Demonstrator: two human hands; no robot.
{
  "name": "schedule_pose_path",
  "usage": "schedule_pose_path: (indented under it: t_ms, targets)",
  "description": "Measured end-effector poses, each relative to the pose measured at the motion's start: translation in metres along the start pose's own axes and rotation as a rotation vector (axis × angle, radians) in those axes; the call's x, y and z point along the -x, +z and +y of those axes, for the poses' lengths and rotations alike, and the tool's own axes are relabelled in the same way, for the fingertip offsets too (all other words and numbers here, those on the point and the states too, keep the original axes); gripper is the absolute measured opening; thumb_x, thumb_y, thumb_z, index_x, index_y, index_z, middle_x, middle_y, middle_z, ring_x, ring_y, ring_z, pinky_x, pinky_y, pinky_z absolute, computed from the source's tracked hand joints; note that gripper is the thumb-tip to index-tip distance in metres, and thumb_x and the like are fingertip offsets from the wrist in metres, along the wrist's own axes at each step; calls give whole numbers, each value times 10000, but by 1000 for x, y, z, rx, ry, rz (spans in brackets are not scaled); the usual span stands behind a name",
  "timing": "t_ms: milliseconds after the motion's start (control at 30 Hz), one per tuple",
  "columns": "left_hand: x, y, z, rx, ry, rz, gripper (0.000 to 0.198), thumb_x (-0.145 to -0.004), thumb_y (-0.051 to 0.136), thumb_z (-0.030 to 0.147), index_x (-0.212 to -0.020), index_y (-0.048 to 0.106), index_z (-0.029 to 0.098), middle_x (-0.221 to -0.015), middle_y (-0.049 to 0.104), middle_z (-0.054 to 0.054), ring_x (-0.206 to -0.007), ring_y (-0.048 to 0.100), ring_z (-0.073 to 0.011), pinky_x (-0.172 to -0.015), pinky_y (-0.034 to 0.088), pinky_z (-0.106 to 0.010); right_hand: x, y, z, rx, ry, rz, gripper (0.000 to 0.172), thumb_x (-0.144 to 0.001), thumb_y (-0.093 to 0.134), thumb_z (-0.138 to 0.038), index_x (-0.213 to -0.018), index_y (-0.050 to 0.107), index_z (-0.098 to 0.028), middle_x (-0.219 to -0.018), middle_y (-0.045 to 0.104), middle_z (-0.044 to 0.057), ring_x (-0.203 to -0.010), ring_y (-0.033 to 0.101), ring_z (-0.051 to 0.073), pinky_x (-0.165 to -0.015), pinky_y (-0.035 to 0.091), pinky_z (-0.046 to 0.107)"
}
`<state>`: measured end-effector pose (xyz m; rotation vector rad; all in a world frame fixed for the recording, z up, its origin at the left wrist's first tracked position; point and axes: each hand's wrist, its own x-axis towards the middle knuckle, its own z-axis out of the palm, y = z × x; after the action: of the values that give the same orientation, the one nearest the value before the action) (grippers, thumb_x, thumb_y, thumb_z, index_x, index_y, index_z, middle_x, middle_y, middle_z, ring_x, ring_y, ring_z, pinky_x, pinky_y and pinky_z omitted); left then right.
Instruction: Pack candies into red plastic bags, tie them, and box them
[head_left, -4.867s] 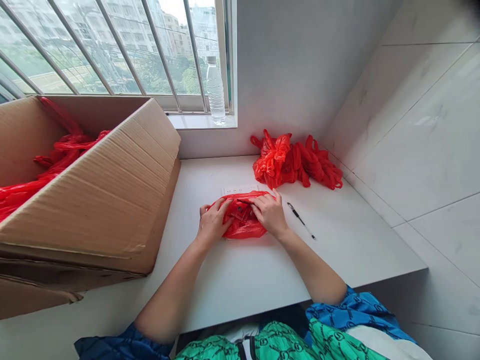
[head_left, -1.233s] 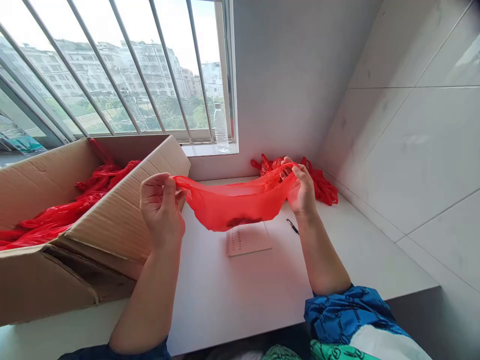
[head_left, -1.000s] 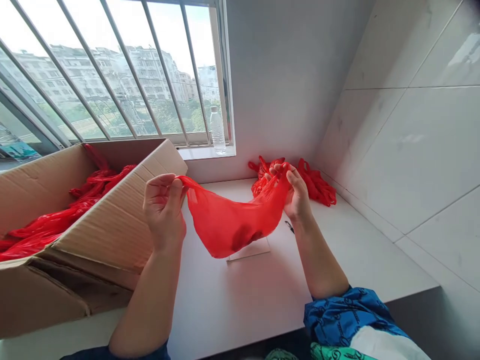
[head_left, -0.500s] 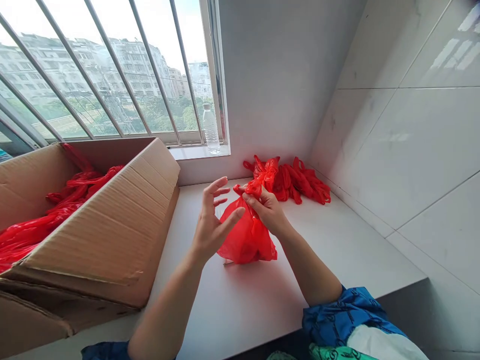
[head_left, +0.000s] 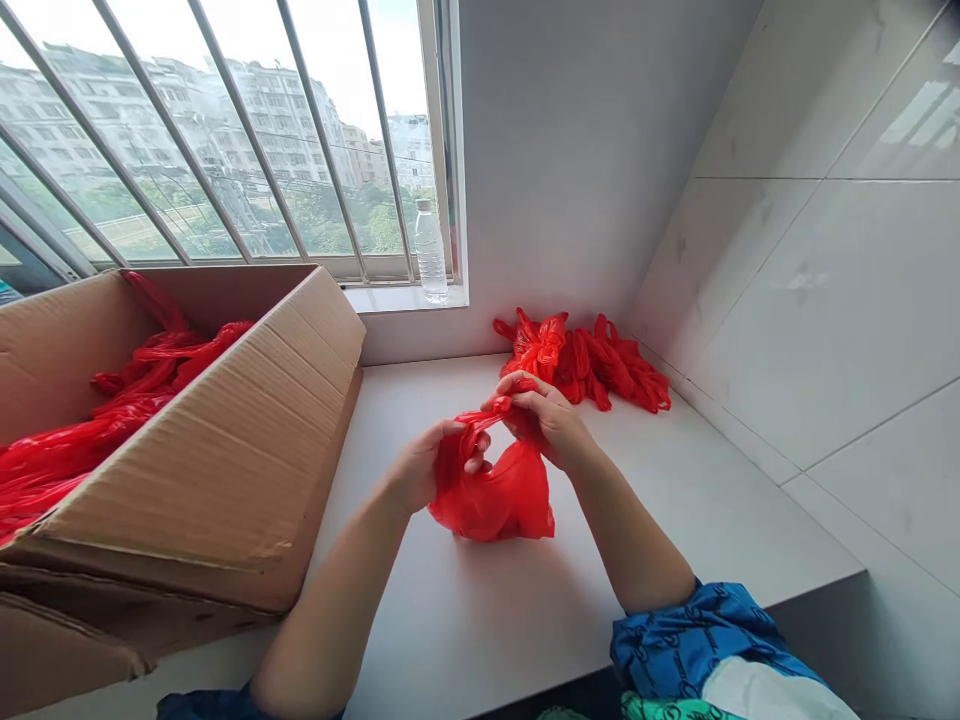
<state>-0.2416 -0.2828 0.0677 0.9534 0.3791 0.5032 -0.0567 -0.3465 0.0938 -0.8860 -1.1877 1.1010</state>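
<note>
A red plastic bag [head_left: 499,500] with a rounded, filled-out body rests on the white countertop [head_left: 675,490] in front of me. My left hand [head_left: 439,460] is closed around the gathered plastic at the bag's upper left. On the other side, my right hand [head_left: 547,415] pinches the twisted top of the same bag. A strand of plastic stretches between the two hands. What lies inside the bag is hidden. Just behind my right hand is a pile of red plastic bags [head_left: 615,365] against the wall.
An open cardboard box [head_left: 217,450] with more red plastic bags [head_left: 150,400] in it stands at the left. A clear water bottle [head_left: 430,255] is on the window sill, beside the barred window. Tiled wall [head_left: 847,330] bounds the counter at the right.
My left hand was open and apart from the bag; now it has closed on the bag's upper left and pulls plastic sideways. My right hand keeps its hold. The view has shifted slightly.
</note>
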Motion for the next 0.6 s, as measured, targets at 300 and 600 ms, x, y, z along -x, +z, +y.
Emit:
schedule_pose_path:
  t_ms: [300, 600]
  targets:
    - [9, 10, 2, -102, 108, 59, 335, -888, 586, 529, -921, 639, 201, -712, 658, -29, -513, 546, -126, -629, 522, -307, 21, 8, -9, 900, -503, -53, 256, -816, 506, -66, -850, 692, -239, -1016, 597, 41, -750, 575, 146, -604, 478, 288]
    - [19, 12, 7, -84, 127, 93, 265, -794, 777, 333, -1013, 673, 225, -807, 709, -41, -693, 672, -179, -607, 552, -285, 21, 8, -6, 1034, -763, 10, 180, -944, 534, -117, -989, 622, -268, -1016, 678, 40, -919, 657, 177, -728, 537, 309]
